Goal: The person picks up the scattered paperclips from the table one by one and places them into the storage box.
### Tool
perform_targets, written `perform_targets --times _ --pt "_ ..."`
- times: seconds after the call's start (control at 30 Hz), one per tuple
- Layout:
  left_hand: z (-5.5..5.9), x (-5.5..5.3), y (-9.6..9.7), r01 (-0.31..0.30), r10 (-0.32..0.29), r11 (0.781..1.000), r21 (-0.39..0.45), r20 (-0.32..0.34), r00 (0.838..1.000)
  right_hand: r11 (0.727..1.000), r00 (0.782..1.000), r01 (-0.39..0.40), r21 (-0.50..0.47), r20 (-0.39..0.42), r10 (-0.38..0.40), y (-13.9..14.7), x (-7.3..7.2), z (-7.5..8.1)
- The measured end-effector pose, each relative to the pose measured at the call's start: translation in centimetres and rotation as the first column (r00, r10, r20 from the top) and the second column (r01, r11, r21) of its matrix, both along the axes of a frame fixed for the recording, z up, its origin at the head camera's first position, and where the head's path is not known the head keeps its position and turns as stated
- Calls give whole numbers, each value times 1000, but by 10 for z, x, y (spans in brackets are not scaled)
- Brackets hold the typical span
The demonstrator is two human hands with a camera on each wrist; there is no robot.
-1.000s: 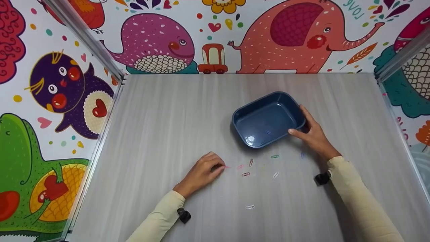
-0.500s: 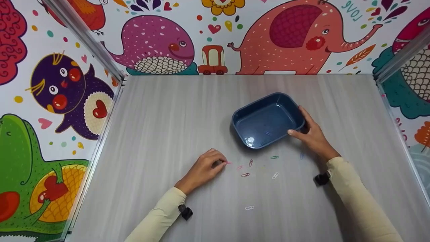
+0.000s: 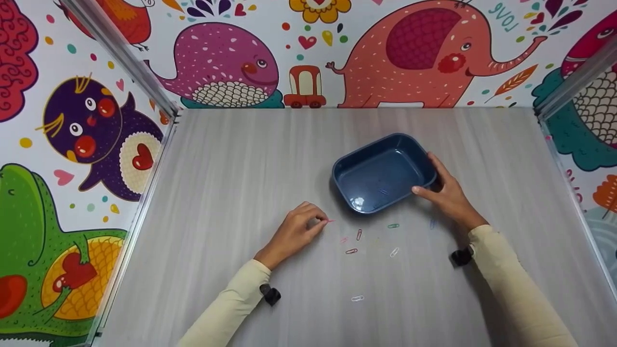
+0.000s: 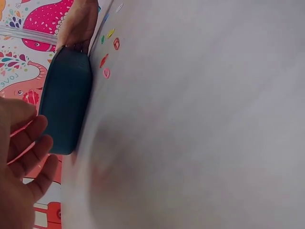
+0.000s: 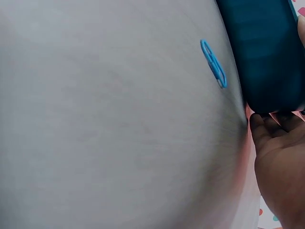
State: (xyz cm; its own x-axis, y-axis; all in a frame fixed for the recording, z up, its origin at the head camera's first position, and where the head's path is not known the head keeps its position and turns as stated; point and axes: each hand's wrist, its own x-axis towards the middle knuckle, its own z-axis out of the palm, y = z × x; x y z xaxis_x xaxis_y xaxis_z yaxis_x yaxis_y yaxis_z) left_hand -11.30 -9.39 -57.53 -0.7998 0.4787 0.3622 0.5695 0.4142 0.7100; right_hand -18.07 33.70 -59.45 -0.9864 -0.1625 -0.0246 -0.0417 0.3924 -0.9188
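Booth (image 3: 318, 46), cartoon-print walls (image 3: 226, 62), metal rails (image 3: 127, 58), grey tbl (image 3: 231, 159)

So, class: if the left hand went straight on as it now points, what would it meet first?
The left hand would probably meet the blue container first, at its nearest corner, though height is hard to judge.

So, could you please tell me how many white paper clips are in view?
2: a white paper clip below the green paper clip, and a second white paper clip, lowest in the head view. Any beneath the blue tray would be hidden.
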Motion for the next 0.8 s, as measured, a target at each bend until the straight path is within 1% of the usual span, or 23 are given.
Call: perform_targets --times 0.17,0.37,0.57,0.8 --pt "4 -7 5 8 -8 1000 -14 0 1000 1000 1000 -4 0 -11 4 1 0 -1" --pt "11 -15 11 34 -34 999 -36 -9 999 1000 1000 -7 0 0 7 1 -1 -3" --pt "18 -22 16 36 -37 997 -62 -16 999 1000 1000 -5 -2 1 5 0 0 -3" --pt "22 -31 24 63 -65 994 -92 -10 998 1000 1000 4 5 4 -4 0 1 -1"
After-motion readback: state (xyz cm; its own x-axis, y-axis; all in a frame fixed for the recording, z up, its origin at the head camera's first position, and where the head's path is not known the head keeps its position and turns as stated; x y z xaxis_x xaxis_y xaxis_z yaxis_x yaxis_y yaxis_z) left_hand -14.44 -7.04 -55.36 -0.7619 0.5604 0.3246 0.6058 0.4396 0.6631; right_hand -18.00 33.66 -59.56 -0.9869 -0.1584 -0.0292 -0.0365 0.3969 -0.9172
